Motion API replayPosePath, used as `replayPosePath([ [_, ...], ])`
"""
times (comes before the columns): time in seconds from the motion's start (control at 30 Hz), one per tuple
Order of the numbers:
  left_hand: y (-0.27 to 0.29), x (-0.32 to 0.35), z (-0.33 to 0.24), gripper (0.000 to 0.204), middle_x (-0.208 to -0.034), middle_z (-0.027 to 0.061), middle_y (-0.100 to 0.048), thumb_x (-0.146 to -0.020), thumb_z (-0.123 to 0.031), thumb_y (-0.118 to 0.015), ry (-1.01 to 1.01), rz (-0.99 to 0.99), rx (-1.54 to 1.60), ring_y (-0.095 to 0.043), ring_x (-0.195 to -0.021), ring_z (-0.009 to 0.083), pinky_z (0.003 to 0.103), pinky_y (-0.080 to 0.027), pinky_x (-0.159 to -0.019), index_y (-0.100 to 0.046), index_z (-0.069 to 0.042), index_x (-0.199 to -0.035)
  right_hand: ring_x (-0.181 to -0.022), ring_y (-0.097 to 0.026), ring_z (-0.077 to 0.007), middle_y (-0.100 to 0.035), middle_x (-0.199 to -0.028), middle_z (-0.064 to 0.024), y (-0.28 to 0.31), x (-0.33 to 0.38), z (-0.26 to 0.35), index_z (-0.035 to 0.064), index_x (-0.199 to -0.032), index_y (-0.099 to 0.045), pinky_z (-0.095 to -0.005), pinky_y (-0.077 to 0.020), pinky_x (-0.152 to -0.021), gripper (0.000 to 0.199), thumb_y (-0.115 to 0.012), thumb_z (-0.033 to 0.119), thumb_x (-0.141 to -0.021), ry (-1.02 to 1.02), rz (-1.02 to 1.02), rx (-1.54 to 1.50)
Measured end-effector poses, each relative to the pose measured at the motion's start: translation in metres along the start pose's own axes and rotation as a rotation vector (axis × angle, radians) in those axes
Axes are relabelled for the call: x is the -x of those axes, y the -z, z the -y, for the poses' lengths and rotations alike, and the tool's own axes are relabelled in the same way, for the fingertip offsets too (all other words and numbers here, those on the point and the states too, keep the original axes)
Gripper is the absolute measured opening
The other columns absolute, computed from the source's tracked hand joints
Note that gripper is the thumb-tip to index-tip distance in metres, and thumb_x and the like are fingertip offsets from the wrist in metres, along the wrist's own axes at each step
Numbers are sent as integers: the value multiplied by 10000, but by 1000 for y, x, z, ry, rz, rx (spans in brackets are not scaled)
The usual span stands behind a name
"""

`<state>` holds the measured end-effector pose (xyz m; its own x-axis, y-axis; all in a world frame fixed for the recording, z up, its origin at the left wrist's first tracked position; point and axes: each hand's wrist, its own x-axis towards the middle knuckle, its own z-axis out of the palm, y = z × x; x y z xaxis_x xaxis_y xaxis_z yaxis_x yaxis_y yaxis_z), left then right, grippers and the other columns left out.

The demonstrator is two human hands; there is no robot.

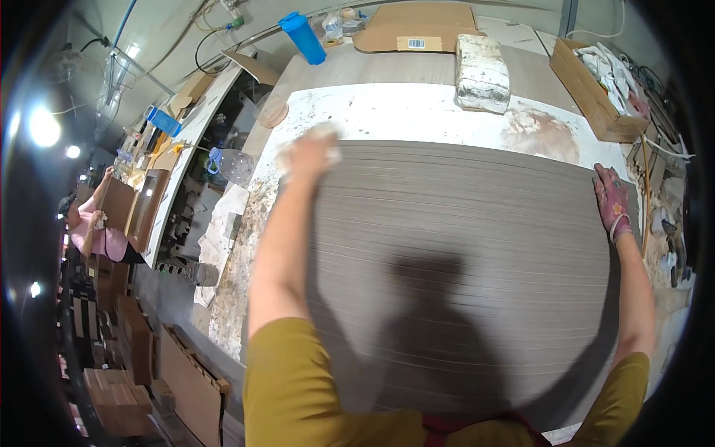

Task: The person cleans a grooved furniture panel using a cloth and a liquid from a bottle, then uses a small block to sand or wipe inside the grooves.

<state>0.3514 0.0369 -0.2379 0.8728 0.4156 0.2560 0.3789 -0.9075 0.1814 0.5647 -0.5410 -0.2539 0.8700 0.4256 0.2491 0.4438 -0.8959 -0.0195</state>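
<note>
A broad grey wood-grain surface (462, 201), crossed by many thin pale lines, lies in front of me on the worktable. At its far left corner is my left hand (304, 156), smeared by motion and closed round a white cloth (325, 134) that shows at its sides. My right hand (612, 201), in a pink patterned glove, lies flat with fingers stretched at the far right edge of the grey surface. The shadow of my head and arms falls across the middle.
Beyond are a white-wrapped block (482, 74), flat cardboard (413, 26), a blue bottle (303, 39) and a cardboard box (596, 93) holding cloths. Plastic jugs (232, 165) stand left of the worktable (238, 298). A person in pink (100, 231) works at another bench, near stacked brown boards (190, 387).
</note>
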Motion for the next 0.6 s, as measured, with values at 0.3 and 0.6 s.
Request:
replayPosePath([
  [0.3, 26, 13, -119, 313, -1023, 289, -628, -882, -229, -495, -151, 49, 744, -647, -860, 324, 422, -514, -720, -562, -5, -1089, -1264, -429, -367, -505, -1314, -191, -10, -5, -1, 143, -1307, -503, -447, -335, -1046, 375, -441, 293, -970, -7, 5, -38],
  [0.6, -11, 26, 9, 467, -1106, 197, -605, -936, -372, -449, 23, 68, -128, -565, -1044, 357, 474, -453, -864, -515, -16, -1231, -1261, -430, -373, -516, -1297, -198, -6, -2, 2, 131, -1291, -508, -444, -341, -1044, 361, -450, 272, -963, 13, -14, -27],
])
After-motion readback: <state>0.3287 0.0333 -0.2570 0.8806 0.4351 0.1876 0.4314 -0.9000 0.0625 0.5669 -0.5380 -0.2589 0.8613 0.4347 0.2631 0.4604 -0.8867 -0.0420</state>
